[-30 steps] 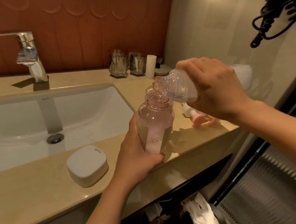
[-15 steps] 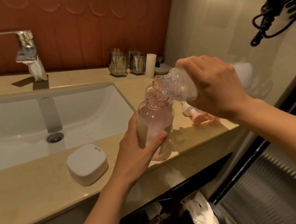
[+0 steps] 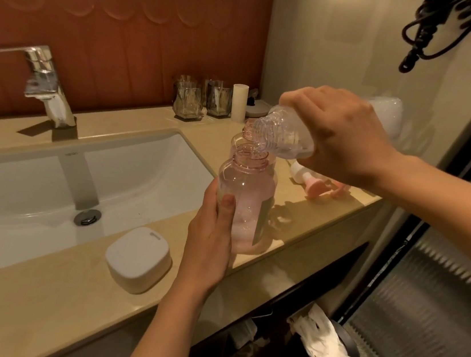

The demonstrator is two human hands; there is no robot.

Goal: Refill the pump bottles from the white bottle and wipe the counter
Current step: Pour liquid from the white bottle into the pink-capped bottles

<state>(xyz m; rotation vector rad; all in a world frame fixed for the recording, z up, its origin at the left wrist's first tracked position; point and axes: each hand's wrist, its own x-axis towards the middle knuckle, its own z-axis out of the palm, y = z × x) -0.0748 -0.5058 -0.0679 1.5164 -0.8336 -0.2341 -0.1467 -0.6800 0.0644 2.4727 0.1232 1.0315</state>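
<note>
My left hand grips an uncapped pink pump bottle standing at the counter's front edge. My right hand holds the white bottle tipped almost flat, its threaded mouth over the pink bottle's neck. A second pink bottle stands right behind, mostly hidden. Two removed pump heads, white and pink, lie on the counter under my right wrist.
A white sink basin with a chrome tap fills the left. A white soap box sits on the beige counter. Glass tumblers and a white cylinder stand at the back. Below right is a bin with crumpled tissue.
My left hand's grip has shifted on the pink bottle, the thumb now higher across its front. The white bottle stays tipped over the neck.
</note>
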